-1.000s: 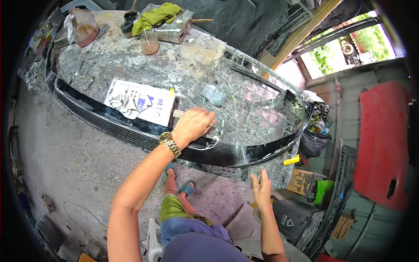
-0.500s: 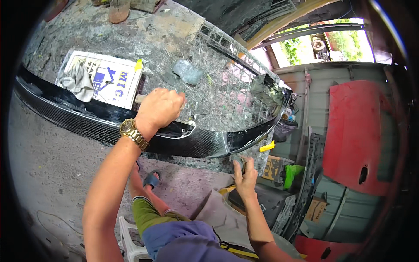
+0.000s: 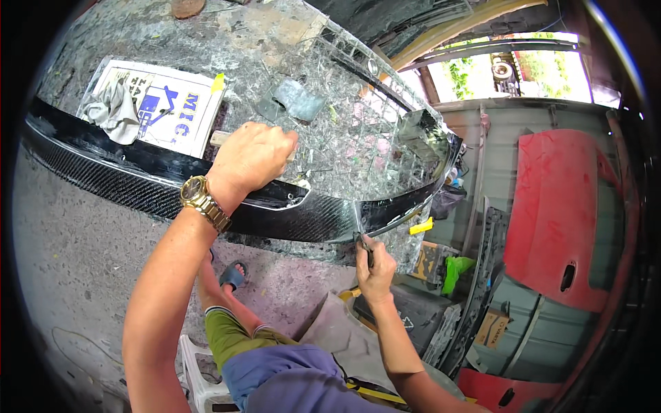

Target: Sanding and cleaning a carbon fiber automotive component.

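Note:
A long curved bumper lip (image 3: 303, 220), glossy black with carbon-fibre weave, lies along the near edge of the worktable. My left hand (image 3: 251, 158), with a gold watch on its wrist, is closed in a fist above the lip's inner edge. What it grips, if anything, is hidden. Beside its knuckles a pale wooden strip (image 3: 219, 138) pokes out. My right hand (image 3: 376, 268) is closed in a pinch at the lip's lower edge, by the seam between weave and plain black. Something small and dark shows between its fingers, too little to name.
A grey rag (image 3: 116, 113) lies on a printed white sack (image 3: 169, 131) at the left. Further in is a blue-grey sanding sheet (image 3: 299, 100). A dark block (image 3: 420, 134) stands inside the lip's right end. A red car door (image 3: 558, 220) leans on the right wall.
My right hand has moved up and left onto the lip's lower edge, its fingers closing together. My left hand stays in its fist near the same place. The view has shifted slightly.

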Tool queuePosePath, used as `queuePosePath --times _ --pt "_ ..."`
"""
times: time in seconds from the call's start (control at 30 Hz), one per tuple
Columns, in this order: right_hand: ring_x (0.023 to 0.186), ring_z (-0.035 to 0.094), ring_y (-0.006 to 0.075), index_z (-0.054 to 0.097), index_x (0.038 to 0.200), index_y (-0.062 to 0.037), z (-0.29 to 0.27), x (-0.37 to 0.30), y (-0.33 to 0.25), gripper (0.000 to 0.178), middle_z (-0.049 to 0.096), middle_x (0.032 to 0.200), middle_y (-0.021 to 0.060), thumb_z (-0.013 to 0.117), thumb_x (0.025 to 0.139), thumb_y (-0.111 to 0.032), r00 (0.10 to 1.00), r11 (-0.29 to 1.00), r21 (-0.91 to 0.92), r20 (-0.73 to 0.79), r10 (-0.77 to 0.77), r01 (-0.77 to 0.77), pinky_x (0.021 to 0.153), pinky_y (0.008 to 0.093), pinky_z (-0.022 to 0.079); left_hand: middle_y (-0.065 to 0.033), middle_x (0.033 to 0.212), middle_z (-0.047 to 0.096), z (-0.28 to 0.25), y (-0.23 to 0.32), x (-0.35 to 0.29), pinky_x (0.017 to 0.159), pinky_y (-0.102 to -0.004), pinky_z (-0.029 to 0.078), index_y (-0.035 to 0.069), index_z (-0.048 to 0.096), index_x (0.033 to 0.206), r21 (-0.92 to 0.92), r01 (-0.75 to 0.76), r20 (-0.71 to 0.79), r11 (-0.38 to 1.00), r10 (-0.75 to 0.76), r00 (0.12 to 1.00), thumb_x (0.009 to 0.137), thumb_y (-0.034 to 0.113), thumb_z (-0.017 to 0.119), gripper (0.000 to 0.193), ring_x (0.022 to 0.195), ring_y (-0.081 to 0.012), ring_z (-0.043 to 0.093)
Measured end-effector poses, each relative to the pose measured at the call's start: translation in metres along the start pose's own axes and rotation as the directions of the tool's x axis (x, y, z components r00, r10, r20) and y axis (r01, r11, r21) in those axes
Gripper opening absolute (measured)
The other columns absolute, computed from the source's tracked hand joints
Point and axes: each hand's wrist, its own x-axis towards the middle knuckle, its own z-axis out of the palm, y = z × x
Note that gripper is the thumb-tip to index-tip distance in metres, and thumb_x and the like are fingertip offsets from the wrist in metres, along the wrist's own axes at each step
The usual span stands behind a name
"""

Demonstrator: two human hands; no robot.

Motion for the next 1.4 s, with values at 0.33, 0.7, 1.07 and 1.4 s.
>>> queuePosePath --times 0.33,0.7,1.07,1.4 --pt "0.069 0.067 0.0321 0.061 0.107 0.0017 0.001 -0.011 -0.001 0.021 0.067 0.085 0.0190 0.066 0.087 -0.003 0.968 0.952 0.189 -0.015 0.250 -0.243 0.061 0.0376 0.051 -0.0176 0.066 0.064 0.003 -0.002 0.000 0.063 -0.0480 0.052 0.006 0.062 0.083 -0.010 0.004 0.026 1.000 -0.003 1.000 0.093 0.025 0.056 0.023 0.067 -0.0370 0.066" --pt "0.062 0.063 0.0329 0.062 0.103 0.0014 0.016 -0.015 0.008 0.022 0.065 0.078 0.0175 0.066 0.082 0.002 0.997 0.997 0.061 -0.067 -0.046 0.050 0.056 0.0402 0.048 -0.0177 0.066 0.064 0.003 -0.002 0.000 0.062 -0.0481 0.052 0.006 0.062 0.082 -0.043 0.021 0.012 0.999 -0.020 1.000 0.093 0.026 0.057 0.023 0.067 -0.0374 0.066" --pt "0.061 0.064 0.0332 0.060 0.103 0.0017 0.026 -0.011 0.004 0.019 0.064 0.076 0.0185 0.065 0.084 0.002 0.989 0.998 0.060 -0.148 -0.012 0.021 0.055 0.0400 0.048 -0.0165 0.065 0.064 0.007 -0.003 -0.002 0.063 -0.0478 0.052 0.006 0.061 0.083 -0.027 -0.022 -0.041 0.999 0.021 0.999 0.092 0.024 0.057 0.021 0.067 -0.0369 0.066" --pt "0.063 0.066 0.0277 0.059 0.104 0.0032 -0.004 -0.005 -0.004 0.016 0.066 0.079 0.0160 0.063 0.089 0.000 0.975 0.973 0.169 -0.128 0.180 -0.158 0.059 0.0357 0.051 -0.0164 0.069 0.065 0.008 -0.004 -0.001 0.066 -0.0476 0.052 0.007 0.062 0.087 -0.027 -0.037 -0.031 0.999 0.036 0.999 0.092 0.024 0.059 0.018 0.071 -0.0363 0.067"
